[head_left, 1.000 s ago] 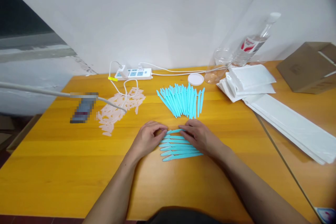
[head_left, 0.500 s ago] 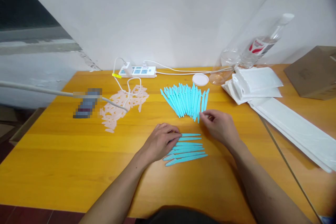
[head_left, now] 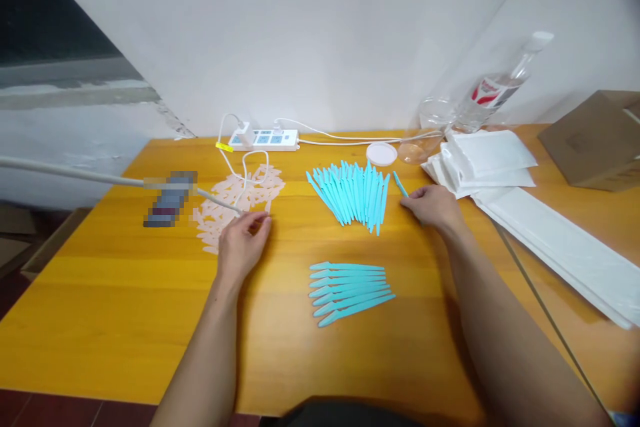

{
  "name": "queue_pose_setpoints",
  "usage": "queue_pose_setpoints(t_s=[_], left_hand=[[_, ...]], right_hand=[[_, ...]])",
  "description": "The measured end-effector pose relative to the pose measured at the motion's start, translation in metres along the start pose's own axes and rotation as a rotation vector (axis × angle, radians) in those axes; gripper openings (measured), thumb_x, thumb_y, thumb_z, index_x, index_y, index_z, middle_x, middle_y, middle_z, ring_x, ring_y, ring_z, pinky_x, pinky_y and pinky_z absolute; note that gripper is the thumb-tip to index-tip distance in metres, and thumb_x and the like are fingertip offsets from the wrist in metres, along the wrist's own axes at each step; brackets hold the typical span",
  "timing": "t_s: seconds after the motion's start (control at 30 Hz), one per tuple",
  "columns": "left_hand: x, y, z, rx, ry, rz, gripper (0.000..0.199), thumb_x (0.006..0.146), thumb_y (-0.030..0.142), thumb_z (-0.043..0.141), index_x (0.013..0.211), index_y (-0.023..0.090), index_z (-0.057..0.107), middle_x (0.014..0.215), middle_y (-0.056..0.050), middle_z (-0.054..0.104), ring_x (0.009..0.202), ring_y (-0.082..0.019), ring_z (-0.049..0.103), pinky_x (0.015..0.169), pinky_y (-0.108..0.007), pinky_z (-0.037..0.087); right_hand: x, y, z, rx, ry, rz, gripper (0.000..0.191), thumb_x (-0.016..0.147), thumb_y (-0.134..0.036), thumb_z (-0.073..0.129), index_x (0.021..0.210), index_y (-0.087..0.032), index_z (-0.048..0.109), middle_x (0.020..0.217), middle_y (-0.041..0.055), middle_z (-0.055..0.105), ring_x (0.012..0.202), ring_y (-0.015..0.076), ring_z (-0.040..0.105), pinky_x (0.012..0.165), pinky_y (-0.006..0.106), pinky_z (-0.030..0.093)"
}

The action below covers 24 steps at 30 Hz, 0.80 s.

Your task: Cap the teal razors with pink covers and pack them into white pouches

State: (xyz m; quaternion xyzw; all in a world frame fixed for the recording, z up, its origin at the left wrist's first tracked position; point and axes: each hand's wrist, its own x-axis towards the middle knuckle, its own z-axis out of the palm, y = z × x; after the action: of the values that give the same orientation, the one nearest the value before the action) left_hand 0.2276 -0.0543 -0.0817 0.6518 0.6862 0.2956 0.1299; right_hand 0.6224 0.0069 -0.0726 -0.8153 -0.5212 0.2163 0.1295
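My right hand [head_left: 433, 205] pinches one turquoise eyebrow razor [head_left: 399, 181] by its near end, its tip slanting up and to the left. Left of that hand lies a fanned pile of similar razors [head_left: 350, 192], tips pointing to the wall. Nearer to me is a row of several turquoise razors [head_left: 350, 290], lying sideways one below another with their wider ends to the left. My left hand [head_left: 243, 240] is at the right edge of a heap of pale pink leaf-shaped pieces [head_left: 213, 217]. Its thumb and forefinger are pressed together; what lies between them is too small to tell.
A white power strip [head_left: 270, 140] with cables stands by the wall. A blurred-out device [head_left: 170, 200] lies left. A round white lid [head_left: 381, 153], a clear jar [head_left: 420, 140], a bottle [head_left: 493, 93], white packets [head_left: 490, 153] and a cardboard box [head_left: 595, 140] line the back right.
My left hand has moved from the razor row leftward to the pink heap. My right hand has drawn one razor off the pile's right side, moving right and away from me.
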Motion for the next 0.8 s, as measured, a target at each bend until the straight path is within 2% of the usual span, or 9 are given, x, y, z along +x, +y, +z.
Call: queue_pose_setpoints(t_s=[0.1,0.2,0.3,0.4,0.53,0.67,0.8], left_hand=[[0.008,-0.013,0.001,0.168,0.047,-0.098,0.036,0.088,0.051,0.063,0.106,0.023,0.077,0.096,-0.006,0.073,0.082,-0.022,0.067,0.080,-0.032,0.050],[0.012,-0.009,0.010,0.271,0.057,-0.109,0.037,0.090,0.052,0.060,0.110,0.027,0.077,0.105,-0.007,0.073,0.087,-0.023,0.067,0.078,-0.032,0.048],[0.013,0.000,0.015,0.336,0.041,-0.088,0.033,0.094,0.047,0.055,0.109,0.028,0.078,0.110,-0.007,0.072,0.089,-0.025,0.067,0.074,-0.033,0.046],[0.010,0.007,0.014,0.366,0.007,-0.017,0.031,0.095,0.041,0.054,0.109,0.026,0.077,0.111,-0.008,0.071,0.093,-0.027,0.067,0.075,-0.034,0.046],[0.007,0.016,0.013,0.389,-0.039,0.094,0.032,0.096,0.039,0.054,0.117,0.026,0.073,0.118,-0.010,0.069,0.102,-0.030,0.064,0.081,-0.036,0.046],[0.007,0.025,0.016,0.424,-0.118,0.120,0.035,0.101,0.037,0.044,0.104,0.023,0.076,0.099,-0.011,0.071,0.091,-0.028,0.066,0.076,-0.034,0.045],[0.003,0.029,0.015,0.334,-0.209,0.172,0.036,0.100,0.033,0.044,0.123,0.021,0.069,0.096,-0.010,0.073,0.086,-0.026,0.068,0.075,-0.033,0.047]], right_hand=[[-0.017,0.005,-0.006,0.069,0.142,-0.118,0.012,0.071,-0.033,0.067,0.073,-0.021,0.066,0.069,0.0032,0.067,0.065,0.0196,0.061,0.061,0.030,0.042],[-0.045,0.001,-0.003,0.228,0.234,-0.335,0.009,0.077,-0.030,0.063,0.081,-0.022,0.062,0.070,0.0007,0.065,0.063,0.0161,0.058,0.062,0.028,0.043],[-0.075,-0.008,0.011,0.293,0.120,-0.589,0.005,0.083,-0.025,0.058,0.085,-0.022,0.062,0.072,0.0003,0.064,0.064,0.0150,0.057,0.063,0.027,0.043],[-0.095,-0.013,0.029,0.313,0.001,-0.743,0.008,0.088,-0.028,0.059,0.092,-0.022,0.063,0.081,0.0022,0.066,0.068,0.0158,0.058,0.065,0.028,0.044],[-0.104,-0.010,0.045,0.331,-0.121,-0.808,0.012,0.096,-0.030,0.054,0.094,-0.022,0.063,0.085,0.0032,0.066,0.072,0.0163,0.058,0.066,0.028,0.044],[-0.103,-0.006,0.050,0.329,-0.159,-0.809,0.013,0.098,-0.025,0.052,0.091,-0.021,0.063,0.083,0.0021,0.064,0.074,0.0161,0.059,0.068,0.028,0.044],[-0.102,-0.006,0.052,0.325,-0.163,-0.818,0.013,0.097,-0.023,0.052,0.090,-0.021,0.063,0.083,0.0019,0.064,0.076,0.0160,0.059,0.071,0.028,0.045]])
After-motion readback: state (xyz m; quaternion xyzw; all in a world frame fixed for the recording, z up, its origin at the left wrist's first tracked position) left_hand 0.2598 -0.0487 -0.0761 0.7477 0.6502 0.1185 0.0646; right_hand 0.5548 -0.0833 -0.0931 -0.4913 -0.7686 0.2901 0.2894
